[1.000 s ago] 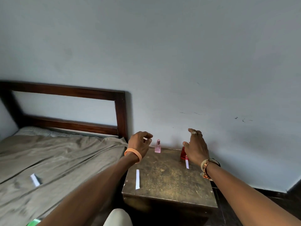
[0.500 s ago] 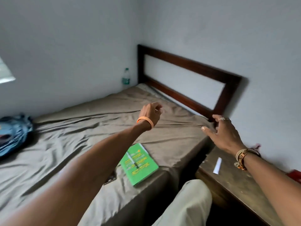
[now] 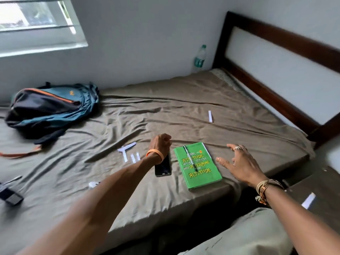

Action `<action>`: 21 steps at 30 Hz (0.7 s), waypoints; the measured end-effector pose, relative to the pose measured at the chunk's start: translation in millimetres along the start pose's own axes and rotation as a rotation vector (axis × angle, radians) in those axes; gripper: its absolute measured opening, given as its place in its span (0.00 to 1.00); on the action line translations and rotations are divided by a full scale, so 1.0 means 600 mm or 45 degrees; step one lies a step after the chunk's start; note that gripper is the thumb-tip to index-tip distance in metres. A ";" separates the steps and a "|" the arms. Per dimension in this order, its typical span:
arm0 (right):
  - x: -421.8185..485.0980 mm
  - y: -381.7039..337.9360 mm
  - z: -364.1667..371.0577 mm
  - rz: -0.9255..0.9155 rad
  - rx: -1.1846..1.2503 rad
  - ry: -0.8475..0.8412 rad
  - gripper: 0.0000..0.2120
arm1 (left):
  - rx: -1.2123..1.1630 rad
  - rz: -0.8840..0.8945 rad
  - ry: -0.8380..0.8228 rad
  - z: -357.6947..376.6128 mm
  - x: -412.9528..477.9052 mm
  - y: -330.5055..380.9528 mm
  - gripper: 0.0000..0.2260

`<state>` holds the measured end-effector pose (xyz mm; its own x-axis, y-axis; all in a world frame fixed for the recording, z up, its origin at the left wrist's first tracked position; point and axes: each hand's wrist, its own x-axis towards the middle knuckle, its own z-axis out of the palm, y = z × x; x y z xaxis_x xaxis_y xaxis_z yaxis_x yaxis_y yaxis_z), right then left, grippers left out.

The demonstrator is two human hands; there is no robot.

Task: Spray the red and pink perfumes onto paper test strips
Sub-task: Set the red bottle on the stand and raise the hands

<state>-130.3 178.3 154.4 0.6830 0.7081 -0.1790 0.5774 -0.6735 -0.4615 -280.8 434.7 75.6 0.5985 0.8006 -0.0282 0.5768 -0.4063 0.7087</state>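
On the bed sheet [image 3: 128, 208]: a cluster of paper strips [image 3: 128, 153] is laid just left of the left wrist, and a lone strip [image 3: 210, 116] is laid farther off, toward the headboard [image 3: 276, 85].
On the side table [image 3: 323, 183]: one more strip, the table strip [image 3: 309, 200], is seen beyond the right wrist.
Perfume bottles: the red and pink ones, seen on the side table a second ago, are no longer caught in the view.
Left hand [image 3: 160, 144]: held above the far end of the phone [image 3: 162, 167], fingers curled in, nothing seen in them; half a second ago it was held over bare sheet.
Right hand [image 3: 242, 164]: fingers spread and straight, nothing held; poised over the bed edge just right of the green notebook [image 3: 200, 173], where earlier it was held by the headboard post.
Green notebook: laid between the two hands, a pen [image 3: 190, 157] laid along its cover.
View: swung left; a backpack [image 3: 49, 107] and a window [image 3: 36, 21] are now taken in, and the water bottle [image 3: 199, 57] is kept in the corner.
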 end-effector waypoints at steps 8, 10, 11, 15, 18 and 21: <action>0.025 0.005 0.053 0.012 0.005 -0.105 0.37 | 0.095 -0.067 0.022 0.009 -0.018 -0.103 0.06; 0.028 0.011 0.054 0.034 0.002 -0.104 0.37 | 0.083 -0.071 0.025 0.015 -0.014 -0.102 0.07; 0.029 0.014 0.054 0.047 0.000 -0.103 0.37 | 0.074 -0.073 0.020 0.019 -0.015 -0.098 0.07; 0.032 0.021 0.049 0.083 -0.004 -0.101 0.36 | 0.176 -0.041 -0.057 0.029 -0.034 -0.114 0.09; 0.032 0.021 0.047 0.080 -0.014 -0.106 0.36 | 0.178 -0.069 -0.052 0.020 -0.051 -0.154 0.05; 0.032 0.006 0.051 0.049 -0.035 -0.117 0.36 | 0.218 -0.072 0.011 -0.004 -0.069 -0.186 0.05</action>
<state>-128.7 196.0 122.6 0.6617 0.6974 -0.2753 0.5647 -0.7051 -0.4289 -371.5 447.9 -0.8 0.5583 0.8276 -0.0578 0.6959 -0.4293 0.5757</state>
